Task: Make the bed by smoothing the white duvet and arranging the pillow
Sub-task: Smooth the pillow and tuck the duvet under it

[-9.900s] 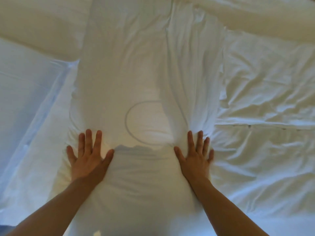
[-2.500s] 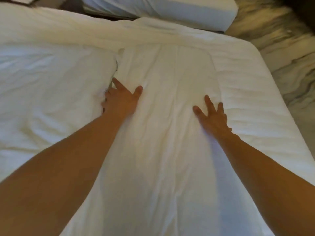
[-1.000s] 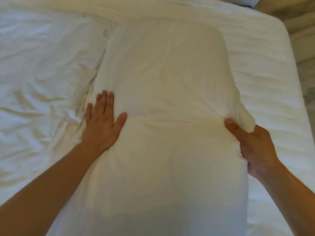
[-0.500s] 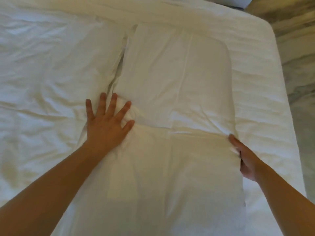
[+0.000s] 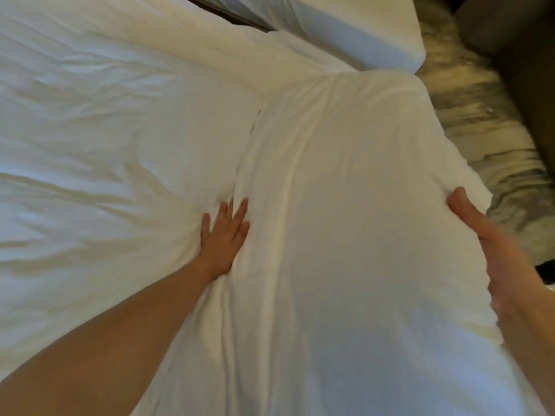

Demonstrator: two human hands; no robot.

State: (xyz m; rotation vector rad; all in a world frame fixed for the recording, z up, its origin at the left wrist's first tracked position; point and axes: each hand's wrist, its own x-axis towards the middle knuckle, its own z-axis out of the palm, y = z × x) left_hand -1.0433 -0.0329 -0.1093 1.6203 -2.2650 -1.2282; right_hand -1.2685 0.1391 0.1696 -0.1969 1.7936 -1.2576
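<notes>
The left hand (image 5: 223,238) is pressing flat on the pillow (image 5: 354,211)'s left edge while the right hand (image 5: 495,253) is gripping its right edge.

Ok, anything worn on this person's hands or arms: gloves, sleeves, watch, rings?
Nothing visible. The left hand and right hand are ungloved, the left forearm and right forearm bare to the frame's edge, no sleeve in view. No watch, bracelet or ring shows; the right hand is blurred, so a ring could be missed.
</notes>
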